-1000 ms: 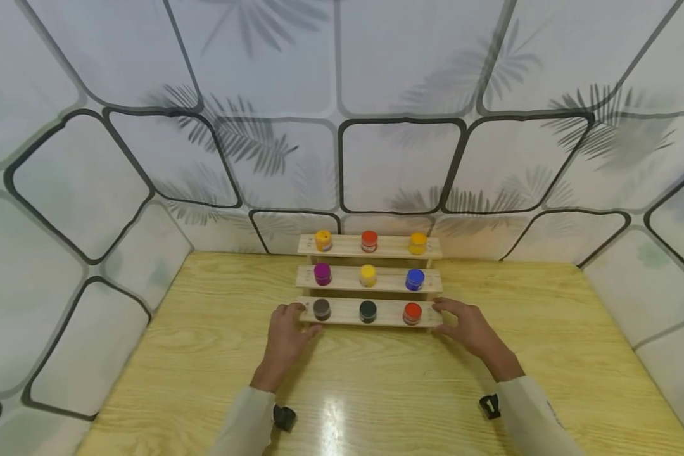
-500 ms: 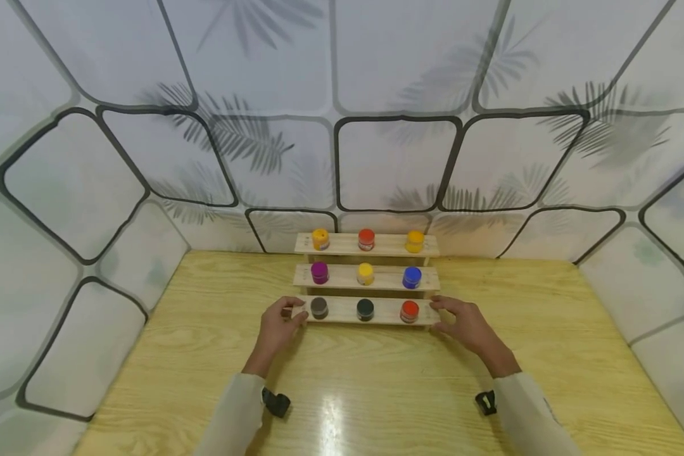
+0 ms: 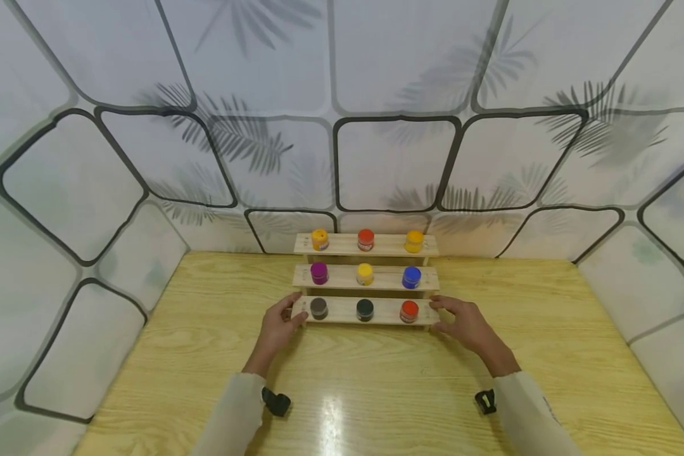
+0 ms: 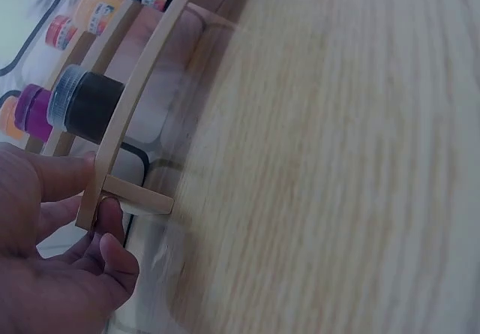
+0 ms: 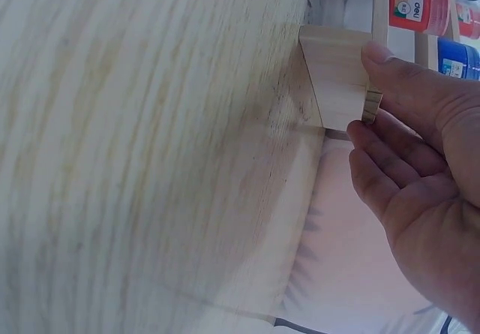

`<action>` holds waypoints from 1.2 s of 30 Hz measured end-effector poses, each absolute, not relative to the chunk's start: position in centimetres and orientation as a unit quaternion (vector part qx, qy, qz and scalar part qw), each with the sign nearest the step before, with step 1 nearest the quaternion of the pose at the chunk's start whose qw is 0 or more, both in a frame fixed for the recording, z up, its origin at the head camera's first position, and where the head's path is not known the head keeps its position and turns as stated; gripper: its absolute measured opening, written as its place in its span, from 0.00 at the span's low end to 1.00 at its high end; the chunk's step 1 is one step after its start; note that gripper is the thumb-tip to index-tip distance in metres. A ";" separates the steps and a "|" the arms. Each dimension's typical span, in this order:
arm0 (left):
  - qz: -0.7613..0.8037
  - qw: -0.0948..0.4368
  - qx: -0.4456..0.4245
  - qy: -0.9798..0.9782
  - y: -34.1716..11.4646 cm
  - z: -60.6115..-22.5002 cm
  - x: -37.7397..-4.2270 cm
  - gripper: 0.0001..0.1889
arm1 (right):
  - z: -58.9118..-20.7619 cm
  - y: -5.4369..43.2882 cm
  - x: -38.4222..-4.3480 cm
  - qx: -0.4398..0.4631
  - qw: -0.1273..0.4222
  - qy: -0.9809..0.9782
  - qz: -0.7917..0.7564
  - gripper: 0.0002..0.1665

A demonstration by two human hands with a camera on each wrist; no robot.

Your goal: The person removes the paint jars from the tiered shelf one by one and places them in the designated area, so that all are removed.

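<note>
A three-step wooden display rack [image 3: 342, 311] stands near the back wall with paint jars on every step. My left hand [image 3: 277, 324] grips the left end of its lowest step, thumb on top and fingers curled under, as the left wrist view shows. At the right end, my right hand [image 3: 463, 323] pinches the same step, with the thumb [image 5: 386, 58] at its edge and the fingers bent beneath. The lowest step bears a dark grey jar [image 3: 318, 308], a blackish-green jar [image 3: 365, 310] and a red jar [image 3: 409, 311].
On the middle step sit a purple jar [image 3: 319, 273], a yellow jar [image 3: 365, 273] and a blue jar [image 3: 411, 277]. Orange, red and yellow jars line the top step [image 3: 342, 243]. The rack stands on a wood-grain table [image 3: 376, 380] against a patterned wall covering [image 3: 399, 164].
My left hand has shifted left and regripped the end of the lowest step, its thumb moving from the front edge onto the top. The right hand keeps its hold; the view shifts slightly.
</note>
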State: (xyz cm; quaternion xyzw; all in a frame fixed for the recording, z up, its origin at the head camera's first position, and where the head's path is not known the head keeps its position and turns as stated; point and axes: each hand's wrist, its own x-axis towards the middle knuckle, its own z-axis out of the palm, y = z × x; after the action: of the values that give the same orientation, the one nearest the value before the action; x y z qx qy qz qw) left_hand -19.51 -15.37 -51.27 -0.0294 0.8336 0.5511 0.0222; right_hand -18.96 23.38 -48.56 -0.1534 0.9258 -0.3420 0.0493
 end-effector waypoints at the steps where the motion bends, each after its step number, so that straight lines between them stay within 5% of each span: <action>1: 0.542 0.018 -0.028 0.840 -15.3 -51.3 -19.4 0.26 | -48.6 23.4 -19.0 -0.153 0.049 0.927 -0.340 0.28; 17: 0.555 0.025 -0.041 0.830 -15.3 -51.3 -19.6 0.27 | -46.1 24.7 -19.8 -0.137 0.025 0.947 -0.290 0.29; 27: 0.570 0.030 -0.032 0.821 -15.4 -51.4 -19.5 0.26 | -41.4 25.8 -21.9 -0.110 -0.035 0.953 -0.282 0.32; 36: 0.591 0.043 -0.028 0.805 -15.6 -51.2 -19.7 0.20 | -40.9 24.0 -23.3 -0.079 -0.072 0.926 -0.362 0.31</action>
State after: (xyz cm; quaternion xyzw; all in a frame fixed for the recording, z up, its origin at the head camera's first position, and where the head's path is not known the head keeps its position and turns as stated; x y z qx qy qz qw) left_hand -19.66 -15.64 -51.16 -0.0279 0.8049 0.5912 0.0434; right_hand -23.28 24.04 -40.88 -0.0791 0.9259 -0.3623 -0.0723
